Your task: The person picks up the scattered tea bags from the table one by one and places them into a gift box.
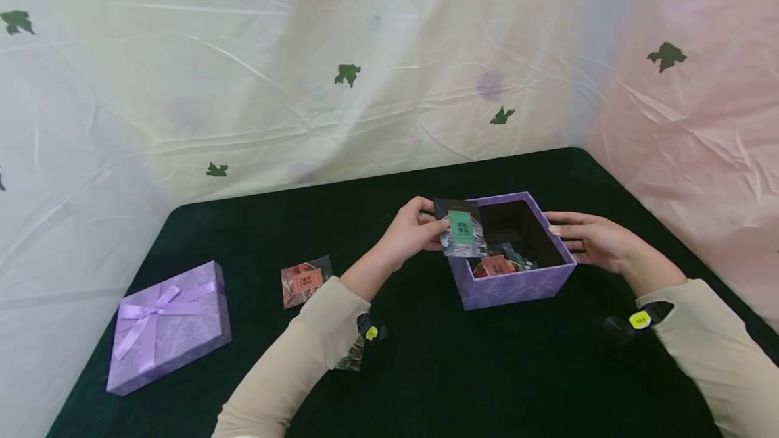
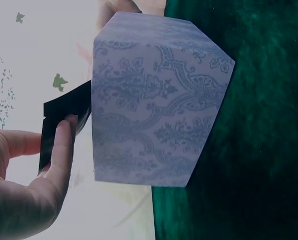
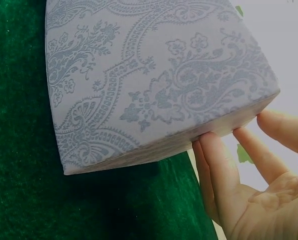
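My left hand (image 1: pixel 409 232) pinches a small clear packet with a green label (image 1: pixel 461 227) at the left rim of an open purple patterned box (image 1: pixel 517 290). In the left wrist view, the dark side of that packet (image 2: pixel 58 110) shows between thumb and fingers, and its far end meets the box's edge. On the opposite side, my right hand (image 1: pixel 602 242) touches the box's outer right wall with extended fingers. The right wrist view shows its fingertips (image 3: pixel 214 145) against that wall. Inside the box lies a packet with a red label (image 1: pixel 494 266), beside other partly hidden packaging.
The purple lid with a ribbon bow (image 1: pixel 164 323) lies at the left of the dark green tabletop (image 1: pixel 426 370). A red-labelled packet (image 1: pixel 304 281) lies near my left forearm, which partly covers another packet (image 1: pixel 351 358). Patterned cloth (image 1: pixel 389 107) hangs behind the table.
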Demonstrator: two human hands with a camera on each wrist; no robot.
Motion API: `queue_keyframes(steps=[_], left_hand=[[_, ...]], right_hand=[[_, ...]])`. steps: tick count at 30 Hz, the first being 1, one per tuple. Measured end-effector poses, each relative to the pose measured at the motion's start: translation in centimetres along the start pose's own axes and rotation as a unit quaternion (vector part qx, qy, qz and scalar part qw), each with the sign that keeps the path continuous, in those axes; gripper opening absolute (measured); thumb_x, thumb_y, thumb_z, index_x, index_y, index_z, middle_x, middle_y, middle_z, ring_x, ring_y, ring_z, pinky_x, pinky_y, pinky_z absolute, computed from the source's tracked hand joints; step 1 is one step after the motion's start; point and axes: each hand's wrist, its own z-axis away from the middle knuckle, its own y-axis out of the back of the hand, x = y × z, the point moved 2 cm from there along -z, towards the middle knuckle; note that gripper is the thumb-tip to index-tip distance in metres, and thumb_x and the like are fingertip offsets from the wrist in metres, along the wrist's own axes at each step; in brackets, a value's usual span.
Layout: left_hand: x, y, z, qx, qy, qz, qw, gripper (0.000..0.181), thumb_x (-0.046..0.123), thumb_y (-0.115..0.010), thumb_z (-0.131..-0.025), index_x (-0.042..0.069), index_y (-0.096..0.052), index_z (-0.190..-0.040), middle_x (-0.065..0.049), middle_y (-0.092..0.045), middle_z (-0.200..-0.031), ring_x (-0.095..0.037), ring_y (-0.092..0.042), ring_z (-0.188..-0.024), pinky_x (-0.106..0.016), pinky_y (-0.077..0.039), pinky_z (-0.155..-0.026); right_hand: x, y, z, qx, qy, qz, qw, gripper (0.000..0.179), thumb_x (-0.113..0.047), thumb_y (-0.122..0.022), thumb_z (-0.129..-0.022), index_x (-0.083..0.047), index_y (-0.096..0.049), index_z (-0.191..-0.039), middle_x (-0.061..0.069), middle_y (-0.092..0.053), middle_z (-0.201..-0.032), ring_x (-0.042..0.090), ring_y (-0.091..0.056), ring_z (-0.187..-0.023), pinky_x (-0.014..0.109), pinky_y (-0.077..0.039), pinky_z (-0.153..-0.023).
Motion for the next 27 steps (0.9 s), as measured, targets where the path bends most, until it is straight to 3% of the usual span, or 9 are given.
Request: queue_keyframes(steps=[12,22,27], left_hand=[[-0.2,-2.1,-1.0,-0.016,0.006,0.000,0.9999,0.029,0.008,-0.055,-0.096,-0.001,-0.042,-0.119,-0.025,-0.063,-0.112,-0.032,-0.067,-0.095,-0.037,-0.057,-0.076],[0.8,-3.3,-1.5,-0.033,-0.005,-0.018,0.9993,0.022,0.007,-0.055,-0.095,-0.001,-0.047,-0.115,-0.022,-0.064,-0.112,-0.025,-0.064,-0.096,-0.036,-0.057,-0.077],[0.7,-3.6,-1.6,-0.046,-0.007,-0.005,0.9989,0.021,0.006,-0.055,-0.095,-0.001,-0.047,-0.113,-0.023,-0.065,-0.108,-0.023,-0.067,-0.085,-0.034,-0.058,-0.074]], right_hand=[[0.0,0.2,-0.1,-0.001,-0.004,0.001,1.0000,0.022,-0.026,-0.050,-0.099,-0.043,-0.063,-0.100,-0.013,-0.067,-0.101,0.012,-0.062,-0.094,0.033,-0.051,-0.082],[0.1,0.3,-0.2,-0.005,-0.003,0.000,1.0000,0.021,-0.026,-0.051,-0.098,-0.043,-0.063,-0.101,-0.012,-0.067,-0.101,0.013,-0.062,-0.094,0.033,-0.052,-0.082],[0.2,0.3,-0.3,-0.020,0.006,-0.003,0.9998,0.023,-0.024,-0.050,-0.099,-0.043,-0.063,-0.102,-0.012,-0.067,-0.101,0.012,-0.063,-0.094,0.033,-0.052,-0.082]])
